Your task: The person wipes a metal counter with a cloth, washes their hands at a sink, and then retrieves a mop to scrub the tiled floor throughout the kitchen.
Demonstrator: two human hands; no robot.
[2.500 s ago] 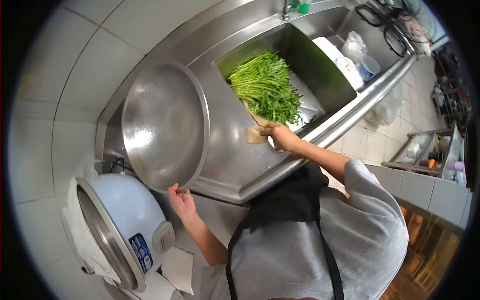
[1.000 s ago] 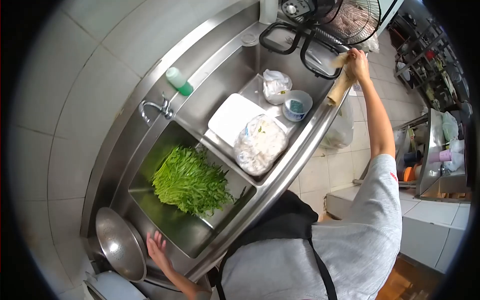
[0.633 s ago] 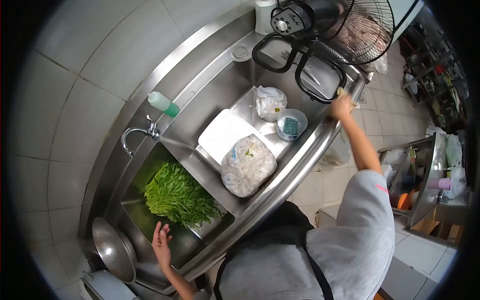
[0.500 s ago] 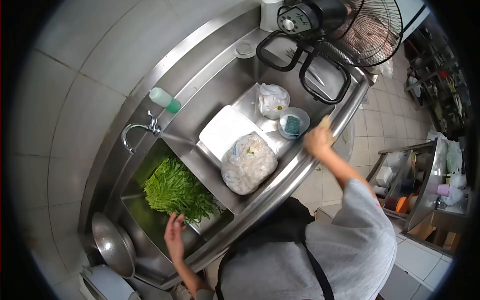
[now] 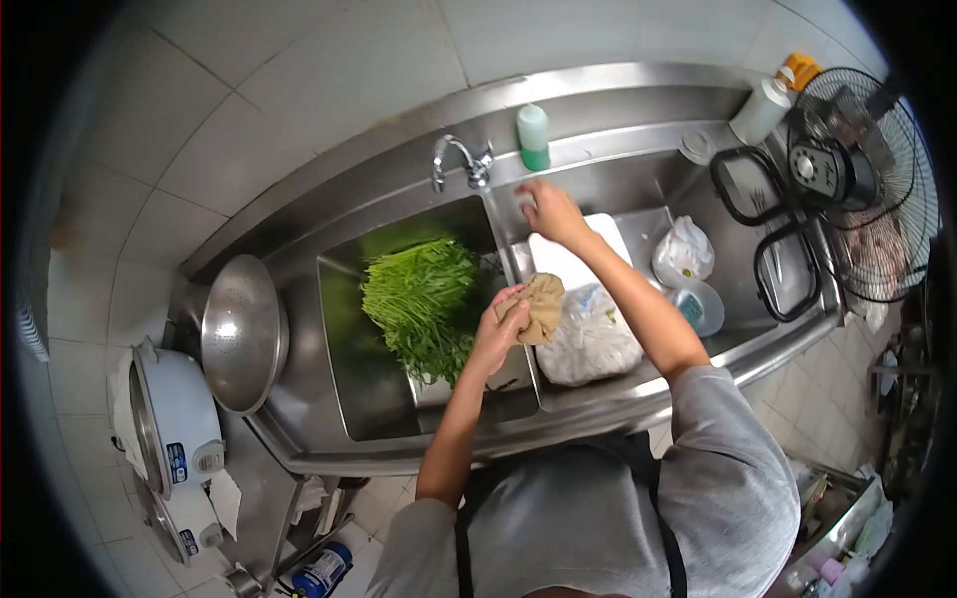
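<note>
My left hand [image 5: 501, 329] grips a crumpled tan cloth [image 5: 539, 307] above the divider between two sink basins. My right hand [image 5: 548, 211] reaches over the white board [image 5: 596, 244], near the faucet [image 5: 469, 164] and the bottle of green liquid [image 5: 533, 140]; its fingers are apart and nothing shows in them. Leafy greens [image 5: 419, 294] lie in the left basin. In the right basin, a filled plastic bag [image 5: 590, 344] rests against the board, with a smaller white bag [image 5: 684, 249] and a round tub [image 5: 700, 307] to its right.
A metal colander [image 5: 242, 334] leans at the left of the sink, beside two cookers [image 5: 179, 414]. At the right end stand a fan [image 5: 847, 174], black-framed racks [image 5: 788, 269] and a white bottle [image 5: 762, 110]. The steel front edge [image 5: 618, 409] runs along my body.
The view has turned right-to-left over the sink. My right hand has moved from the right front rim to near the faucet. The tan cloth is now in my left hand, which was empty.
</note>
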